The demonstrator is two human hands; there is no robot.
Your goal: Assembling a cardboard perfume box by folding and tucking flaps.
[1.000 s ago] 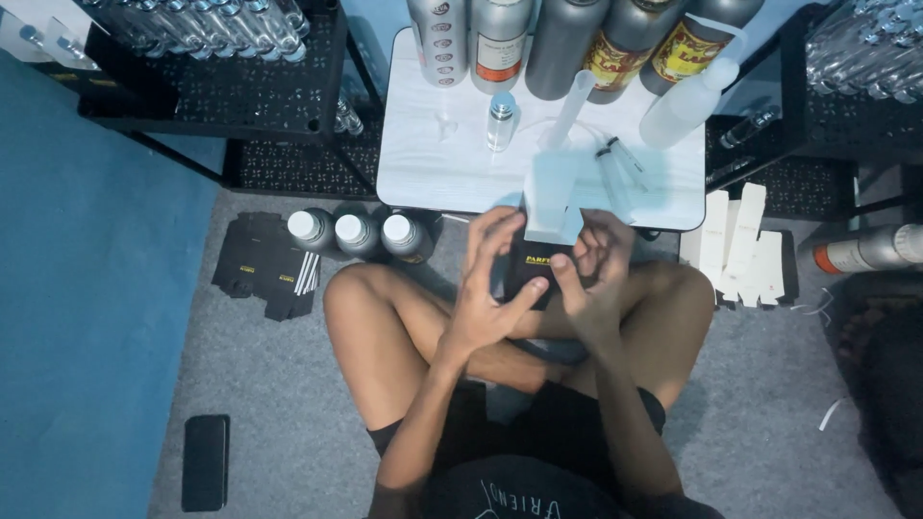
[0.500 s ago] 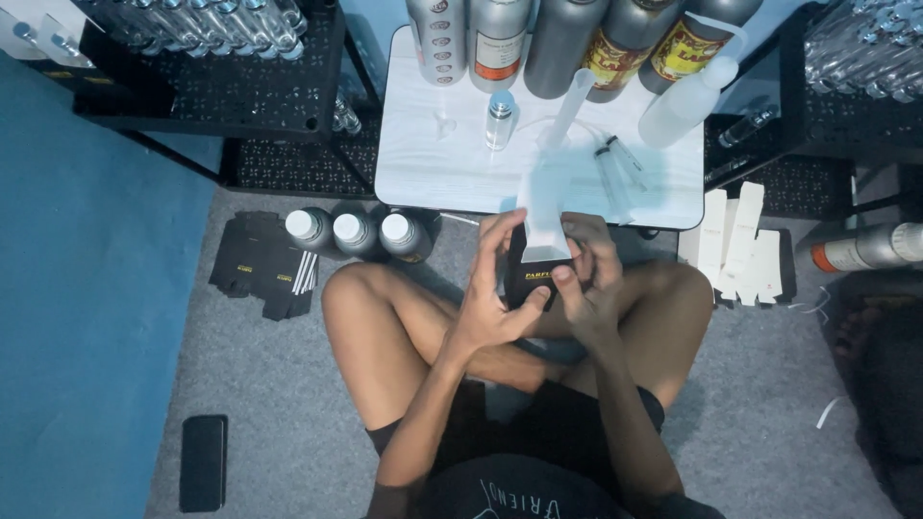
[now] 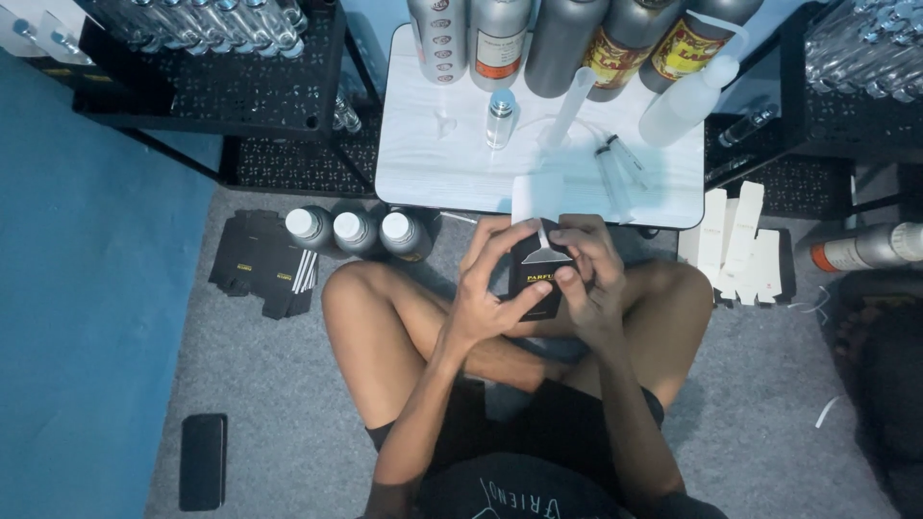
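I see both my left hand and right hand clasping the small black box over my lap, its white flap apparently raised higher than a second ago, toward the bench.

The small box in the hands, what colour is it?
Black, with a white flap; the small box shows best in the head view.

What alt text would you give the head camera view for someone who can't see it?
A person sitting cross-legged on grey carpet holds a small black box in the left hand and right hand, its white flap raised. Ahead, a low white table carries tall metal bottles; a black phone lies at left.
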